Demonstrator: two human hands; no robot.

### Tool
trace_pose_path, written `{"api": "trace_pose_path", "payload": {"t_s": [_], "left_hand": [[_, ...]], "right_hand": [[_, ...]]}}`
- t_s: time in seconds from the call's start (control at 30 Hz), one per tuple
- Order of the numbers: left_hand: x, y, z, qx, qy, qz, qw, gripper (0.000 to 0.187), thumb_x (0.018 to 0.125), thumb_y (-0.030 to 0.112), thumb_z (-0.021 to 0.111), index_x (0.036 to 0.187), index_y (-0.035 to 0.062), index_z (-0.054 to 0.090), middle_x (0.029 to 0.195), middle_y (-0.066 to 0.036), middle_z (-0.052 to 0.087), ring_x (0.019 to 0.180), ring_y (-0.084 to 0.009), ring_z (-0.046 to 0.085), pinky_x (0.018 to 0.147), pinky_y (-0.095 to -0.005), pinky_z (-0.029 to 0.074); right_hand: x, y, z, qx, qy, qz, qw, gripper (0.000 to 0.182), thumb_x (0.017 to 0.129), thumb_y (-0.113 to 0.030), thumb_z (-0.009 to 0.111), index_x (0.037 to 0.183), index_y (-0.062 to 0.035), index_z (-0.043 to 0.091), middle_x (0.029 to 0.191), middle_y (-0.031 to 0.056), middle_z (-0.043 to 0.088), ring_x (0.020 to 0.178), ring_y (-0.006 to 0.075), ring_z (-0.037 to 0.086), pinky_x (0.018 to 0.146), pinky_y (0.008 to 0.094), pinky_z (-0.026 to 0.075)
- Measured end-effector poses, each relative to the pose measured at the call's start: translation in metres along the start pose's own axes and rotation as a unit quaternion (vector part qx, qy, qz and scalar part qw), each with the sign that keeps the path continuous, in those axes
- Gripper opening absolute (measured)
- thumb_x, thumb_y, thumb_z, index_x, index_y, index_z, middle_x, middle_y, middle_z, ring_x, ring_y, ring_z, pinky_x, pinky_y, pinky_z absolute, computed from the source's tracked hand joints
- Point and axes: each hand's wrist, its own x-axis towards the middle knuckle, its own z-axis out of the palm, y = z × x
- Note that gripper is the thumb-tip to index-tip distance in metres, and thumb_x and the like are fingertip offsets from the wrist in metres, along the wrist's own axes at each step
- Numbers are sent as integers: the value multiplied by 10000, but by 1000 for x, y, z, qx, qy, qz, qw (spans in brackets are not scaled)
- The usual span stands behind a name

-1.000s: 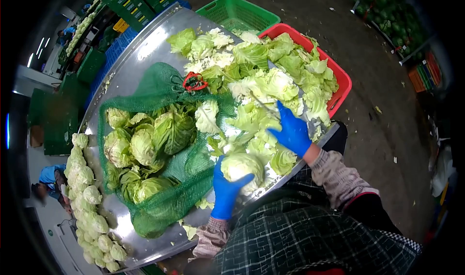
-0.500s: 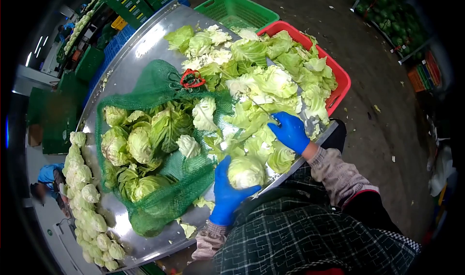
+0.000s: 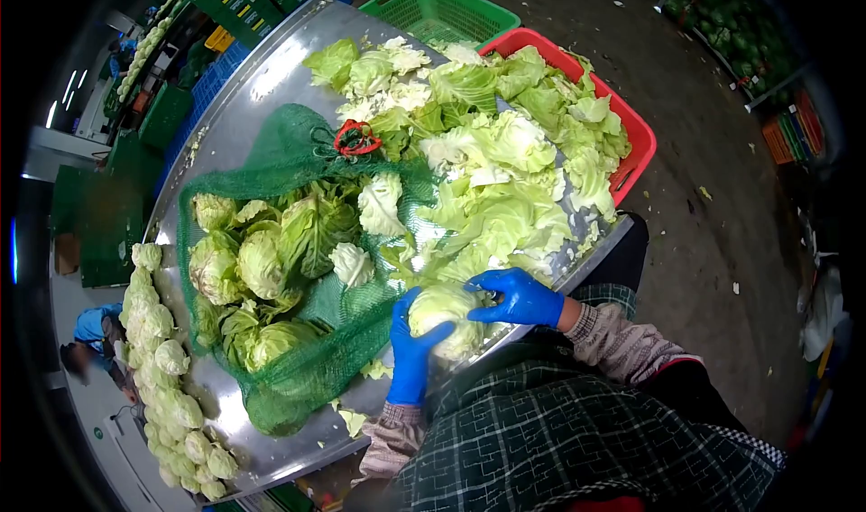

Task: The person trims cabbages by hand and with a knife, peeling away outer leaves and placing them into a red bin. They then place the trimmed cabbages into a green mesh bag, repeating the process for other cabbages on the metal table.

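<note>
Bright blue covers the left hand [image 3: 412,354] and the right hand [image 3: 521,298]; the held cabbage [image 3: 445,312] is pale green. The loose leaves [image 3: 505,214] run from cream to yellow-green. The mesh bag [image 3: 290,138] is deep green, its tie [image 3: 358,138] red. One crate [image 3: 644,142] is red, the table [image 3: 224,390] silver-grey, the sleeves [image 3: 622,339] mottled beige-pink, the garment [image 3: 577,422] dark green with a pale grid pattern

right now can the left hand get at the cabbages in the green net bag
Probably yes: the net bag gapes open and its cabbages lie uncovered near the left hand, though that hand is busy with a cut cabbage.
</note>
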Motion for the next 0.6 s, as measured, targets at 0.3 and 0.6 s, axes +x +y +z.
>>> {"api": "trace_pose_path", "payload": {"t_s": [0.3, 0.6], "left_hand": [[-2, -6, -14, -133, 23, 16, 991, 743, 643, 73, 746, 1322, 12, 451, 1236, -120, 531, 1127, -251, 525, 982, -355, 433], [13, 58, 24, -70, 123, 223, 965, 816, 620, 139, 726, 1362, 6, 416, 1314, -124, 483, 1202, -263, 483, 1024, -377, 397]], "right_hand": [[3, 38, -39, -142, 227, 45, 962, 197, 798, -214, 653, 673, -68, 607, 624, 118, 602, 554, 275, 614, 522, 375, 498], [20, -88, -10, -81, 142, -26, 986, 672, 714, -320, 824, 1230, 19, 556, 945, 166, 667, 726, 170, 643, 639, 301, 513]]}}
